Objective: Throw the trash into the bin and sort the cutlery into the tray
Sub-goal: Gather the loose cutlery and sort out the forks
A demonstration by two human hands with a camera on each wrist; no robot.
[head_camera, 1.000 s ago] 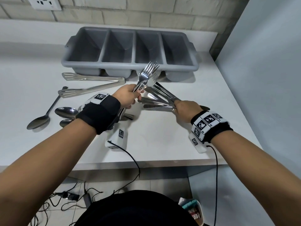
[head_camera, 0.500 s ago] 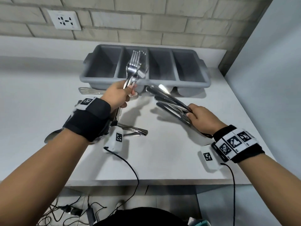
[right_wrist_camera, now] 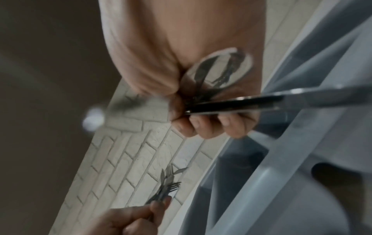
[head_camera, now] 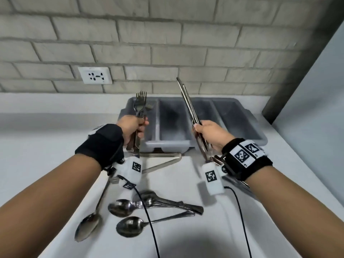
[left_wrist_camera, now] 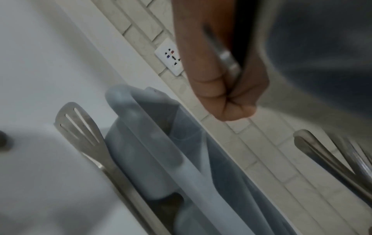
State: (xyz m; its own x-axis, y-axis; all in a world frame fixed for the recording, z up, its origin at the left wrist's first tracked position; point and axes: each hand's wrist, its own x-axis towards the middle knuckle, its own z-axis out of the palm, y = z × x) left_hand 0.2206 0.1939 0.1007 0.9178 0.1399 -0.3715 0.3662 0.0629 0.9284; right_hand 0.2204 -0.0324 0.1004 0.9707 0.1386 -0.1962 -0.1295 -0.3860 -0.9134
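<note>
Left hand (head_camera: 132,127): fingers curled tight around the bundled forks (head_camera: 140,107), tines upright; since the earlier frame it had shifted over the tray's leftmost compartment.
Right hand (head_camera: 212,135): fingers clamped on the knives (head_camera: 188,101), raised from a low slant to steeply upright.
Tray (head_camera: 258,135): grey, at the counter's rear.
Spoons (head_camera: 121,209): loose on the counter, near the person.
Tongs (head_camera: 163,161): lying just before the tray.

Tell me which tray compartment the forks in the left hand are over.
The far-left compartment of the grey tray. The left hand holds the forks upright there; the other three lie further right.
</note>
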